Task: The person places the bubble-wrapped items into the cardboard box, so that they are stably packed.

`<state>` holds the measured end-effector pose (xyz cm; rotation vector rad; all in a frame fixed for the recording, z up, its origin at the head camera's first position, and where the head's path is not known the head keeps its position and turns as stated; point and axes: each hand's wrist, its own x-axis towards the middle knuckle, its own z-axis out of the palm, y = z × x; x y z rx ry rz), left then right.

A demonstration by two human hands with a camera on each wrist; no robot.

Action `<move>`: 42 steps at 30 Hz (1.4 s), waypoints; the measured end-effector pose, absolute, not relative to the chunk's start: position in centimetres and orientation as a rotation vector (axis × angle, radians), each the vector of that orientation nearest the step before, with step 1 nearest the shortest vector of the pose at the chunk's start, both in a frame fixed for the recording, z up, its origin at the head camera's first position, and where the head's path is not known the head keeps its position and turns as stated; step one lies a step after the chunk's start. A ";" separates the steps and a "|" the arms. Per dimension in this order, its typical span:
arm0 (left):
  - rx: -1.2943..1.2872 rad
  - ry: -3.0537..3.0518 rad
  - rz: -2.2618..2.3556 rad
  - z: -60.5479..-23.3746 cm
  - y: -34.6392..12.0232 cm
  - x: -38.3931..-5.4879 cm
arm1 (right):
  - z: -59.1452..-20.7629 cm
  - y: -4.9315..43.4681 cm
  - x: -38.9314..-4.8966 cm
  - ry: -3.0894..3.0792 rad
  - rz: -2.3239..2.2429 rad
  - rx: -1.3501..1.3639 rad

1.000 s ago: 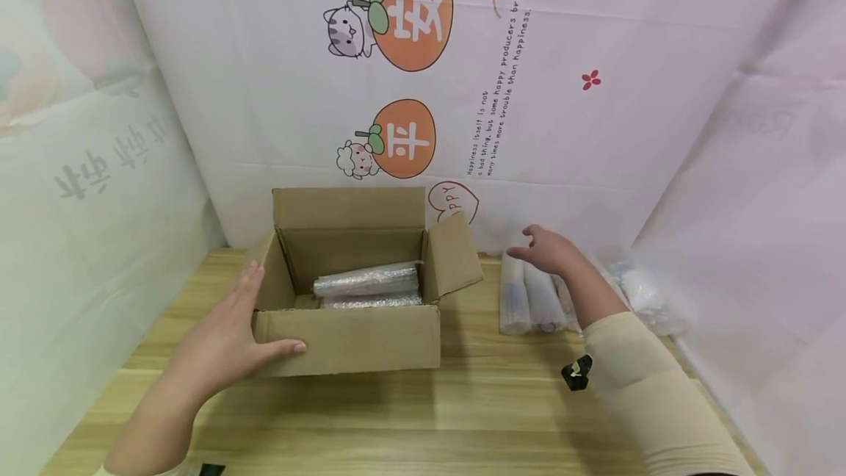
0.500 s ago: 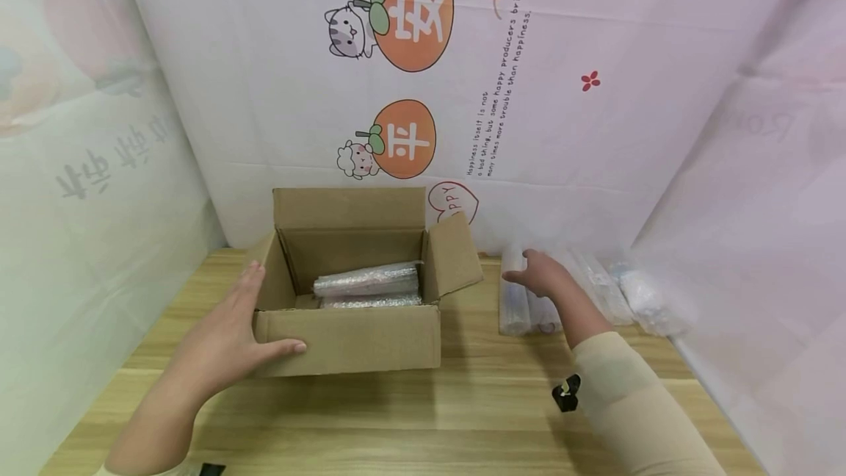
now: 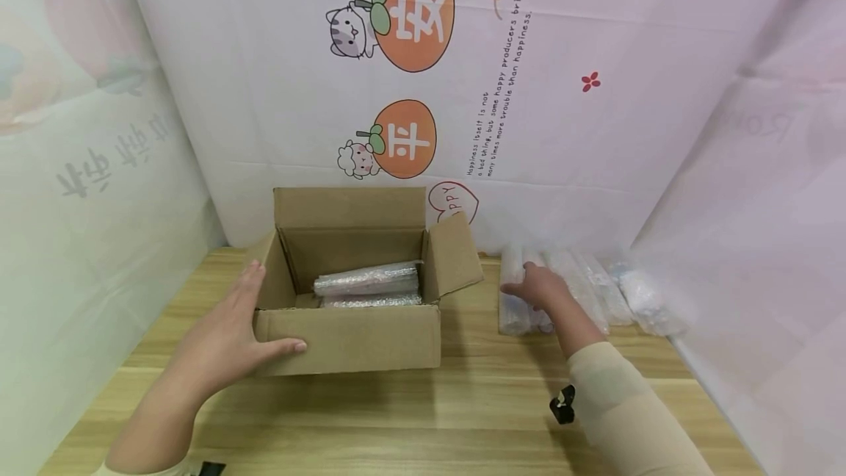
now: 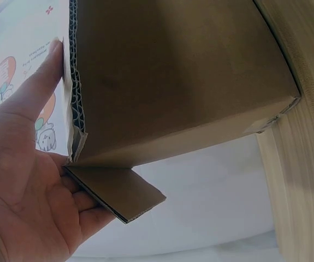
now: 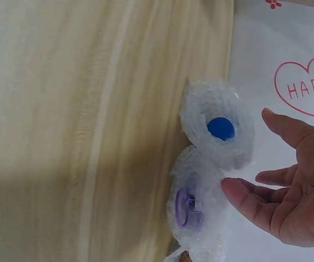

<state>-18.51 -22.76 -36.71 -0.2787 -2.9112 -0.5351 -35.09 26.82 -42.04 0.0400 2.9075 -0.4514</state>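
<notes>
My left hand rests on the near left corner of a cardboard box, thumb along the front flap and fingers extended against the left flap. In the left wrist view, the fingers lie behind a small flap. Two bubble-wrapped rolls lie inside the box. My right hand is over other bubble-wrapped rolls, its thumb and fingers spread apart. Its fingertips are near a roll with a blue round end and one with a purple ring showing through the wrap.
More bubble-wrapped bundles lie in a row to the right, against the back sheet. The box's right flap sticks outward. Printed white sheets enclose the wooden table at the back and sides.
My right hand has moved down and slightly toward me, low over the wrapped rolls. The left hand and the box have stayed where they were.
</notes>
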 end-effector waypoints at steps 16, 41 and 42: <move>-0.274 -2.911 -0.539 -36.6 -22.7 -18.5 | -43.2 25.8 -35.5 2.982 -0.413 0.064; -0.276 -2.909 -0.525 -36.7 -22.8 -18.5 | -40.5 27.5 -35.4 2.889 -0.579 -0.048; -0.275 -2.909 -0.526 -36.7 -22.8 -18.5 | -40.3 27.6 -35.4 2.896 -0.580 -0.069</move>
